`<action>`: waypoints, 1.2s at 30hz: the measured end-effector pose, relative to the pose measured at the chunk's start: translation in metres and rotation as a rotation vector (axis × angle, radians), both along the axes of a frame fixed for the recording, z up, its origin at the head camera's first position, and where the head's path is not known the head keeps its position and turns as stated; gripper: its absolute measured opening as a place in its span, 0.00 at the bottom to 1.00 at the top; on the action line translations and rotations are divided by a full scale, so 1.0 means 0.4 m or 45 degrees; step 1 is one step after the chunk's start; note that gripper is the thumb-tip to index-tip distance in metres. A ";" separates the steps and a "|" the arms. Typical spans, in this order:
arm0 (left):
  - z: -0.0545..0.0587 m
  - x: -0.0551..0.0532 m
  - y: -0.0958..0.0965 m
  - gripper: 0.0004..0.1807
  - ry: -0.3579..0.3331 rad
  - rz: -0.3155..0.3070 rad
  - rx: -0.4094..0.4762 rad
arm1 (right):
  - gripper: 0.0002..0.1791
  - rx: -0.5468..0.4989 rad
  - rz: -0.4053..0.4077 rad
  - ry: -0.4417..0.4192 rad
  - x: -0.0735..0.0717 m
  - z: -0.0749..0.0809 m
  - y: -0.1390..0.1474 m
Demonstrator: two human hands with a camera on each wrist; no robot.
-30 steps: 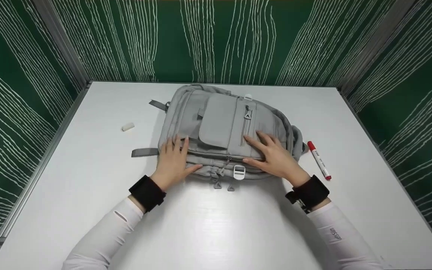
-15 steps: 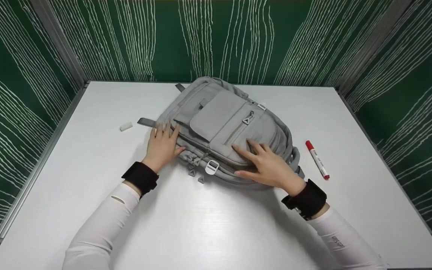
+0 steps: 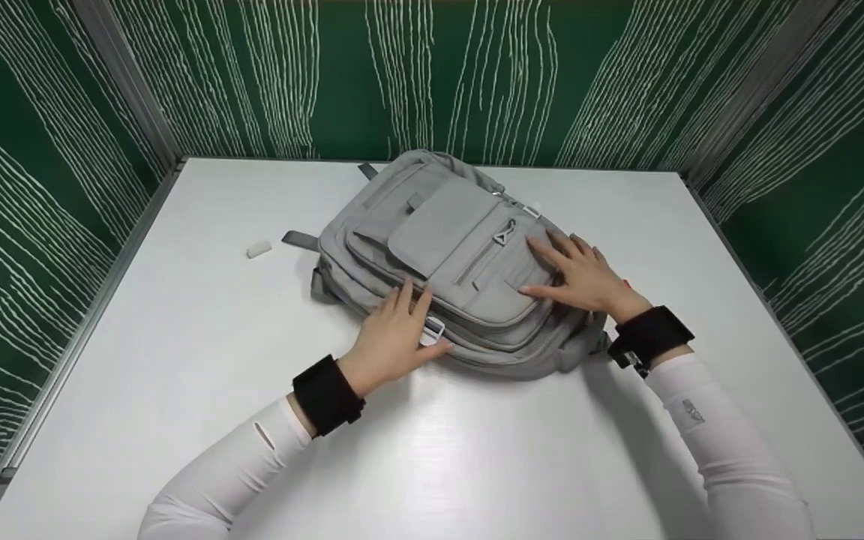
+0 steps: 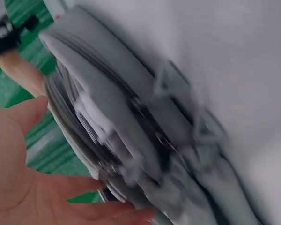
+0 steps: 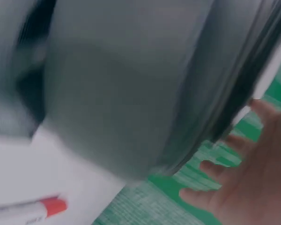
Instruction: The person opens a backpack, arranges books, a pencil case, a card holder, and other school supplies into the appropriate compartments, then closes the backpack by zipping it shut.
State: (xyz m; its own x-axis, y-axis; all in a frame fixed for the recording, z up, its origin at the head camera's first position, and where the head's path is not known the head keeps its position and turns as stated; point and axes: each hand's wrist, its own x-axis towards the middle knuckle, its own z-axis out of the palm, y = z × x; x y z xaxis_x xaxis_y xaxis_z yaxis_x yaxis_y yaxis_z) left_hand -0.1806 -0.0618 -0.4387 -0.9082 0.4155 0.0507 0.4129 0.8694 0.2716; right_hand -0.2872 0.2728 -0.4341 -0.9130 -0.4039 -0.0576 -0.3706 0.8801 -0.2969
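Note:
A grey backpack (image 3: 439, 240) lies tilted on the white table, its front pocket flap facing up. My left hand (image 3: 391, 341) is at its near side by a white strap buckle (image 3: 432, 331), fingers loosely extended over the edge. My right hand (image 3: 582, 274) spreads over the backpack's right end, its fingers over the front panel. In the left wrist view, zippers and triangular pulls on the side of the backpack (image 4: 131, 108) are blurred, and the left fingers are straight. The right wrist view shows extended right fingers beside the blurred grey fabric.
A small white chalk-like piece (image 3: 258, 249) lies left of the backpack. A red-capped marker (image 5: 33, 213) rests on the table (image 3: 432, 465), mostly hidden behind my right hand in the head view. Green walls with pale wavy lines (image 3: 469, 82) enclose the back and sides.
The backpack has turned, its left end swinging away from me. My left hand has slid right along its near side to the buckle. My right hand has shifted right and farther away.

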 end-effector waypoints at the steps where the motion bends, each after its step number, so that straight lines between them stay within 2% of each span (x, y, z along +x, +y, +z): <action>1: -0.002 0.003 0.011 0.53 -0.014 0.009 -0.009 | 0.51 -0.015 -0.008 -0.023 -0.015 0.001 0.008; 4: -0.007 0.005 0.039 0.55 -0.050 0.052 -0.038 | 0.52 -0.064 -0.007 -0.083 -0.048 -0.002 0.025; 7: -0.013 -0.004 0.061 0.58 -0.058 0.094 -0.096 | 0.52 -0.122 0.001 -0.122 -0.061 -0.003 0.033; 11: -0.024 -0.023 0.075 0.62 -0.016 0.131 -0.209 | 0.53 -0.142 -0.008 -0.111 -0.058 0.003 0.034; 16: -0.024 -0.048 0.064 0.69 0.012 0.163 -0.308 | 0.54 -0.105 -0.030 -0.063 -0.032 0.009 0.022; 21: -0.016 -0.095 0.032 0.76 0.029 0.181 -0.345 | 0.55 -0.072 -0.041 -0.019 0.002 0.013 0.000; 25: -0.014 -0.142 -0.008 0.79 0.046 0.157 -0.285 | 0.58 -0.054 -0.021 0.008 0.026 0.016 -0.021; 28: -0.011 -0.179 -0.041 0.79 0.045 0.109 -0.249 | 0.58 -0.021 -0.005 0.056 0.043 0.019 -0.038; 32: -0.006 -0.225 -0.082 0.76 0.083 0.053 -0.281 | 0.56 0.037 -0.001 0.143 0.064 0.024 -0.066; 36: -0.005 -0.258 -0.115 0.73 0.134 0.065 -0.321 | 0.55 0.095 -0.006 0.220 0.082 0.025 -0.096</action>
